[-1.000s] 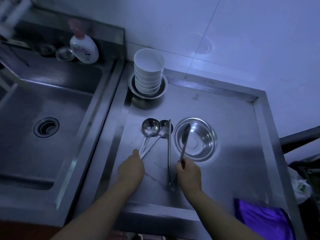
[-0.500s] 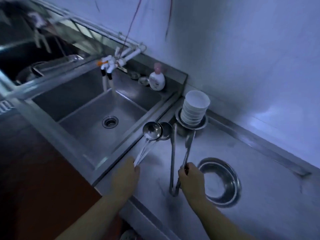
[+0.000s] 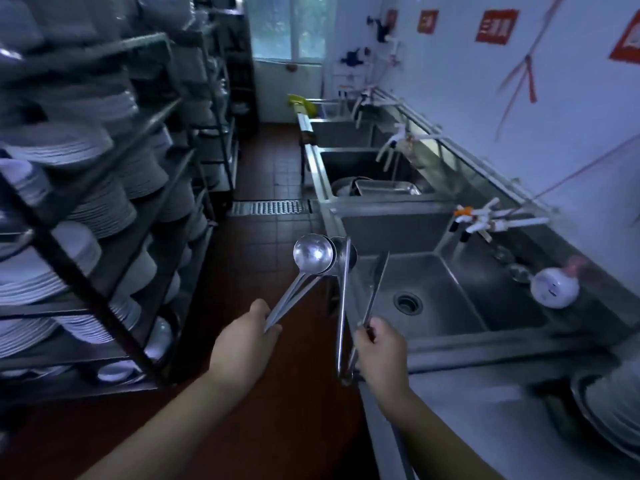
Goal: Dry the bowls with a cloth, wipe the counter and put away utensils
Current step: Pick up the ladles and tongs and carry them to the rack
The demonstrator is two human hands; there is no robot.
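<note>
One second ago the ladles and the tongs were lying on the tabletop, with the hands just closing on their handles. Now both are lifted into the air and the view has turned away from the tabletop to look down the kitchen aisle. In my judgement this means the putting-away step has begun: the utensils are collected and are being carried to a storage place, which I cannot identify.

The left hand (image 3: 247, 344) is in the lower centre of the frame, its fingers (image 3: 273, 329) curled around the thin handles of two ladles (image 3: 313, 253). The ladle bowls point up and away, one directly behind the other, in the middle of the frame. The right hand (image 3: 381, 348) is just to the right, closed around the upper arm of the tongs (image 3: 341, 306), whose joined end hangs below the hand while the two arms spread upward. Both forearms reach forward from the bottom edge.

At the right is the sink (image 3: 433, 292) with a soap bottle (image 3: 554, 287) behind it. The stacked bowls (image 3: 616, 403) remain at the lower right edge. A rack of plates (image 3: 86, 209) fills the left side.
</note>
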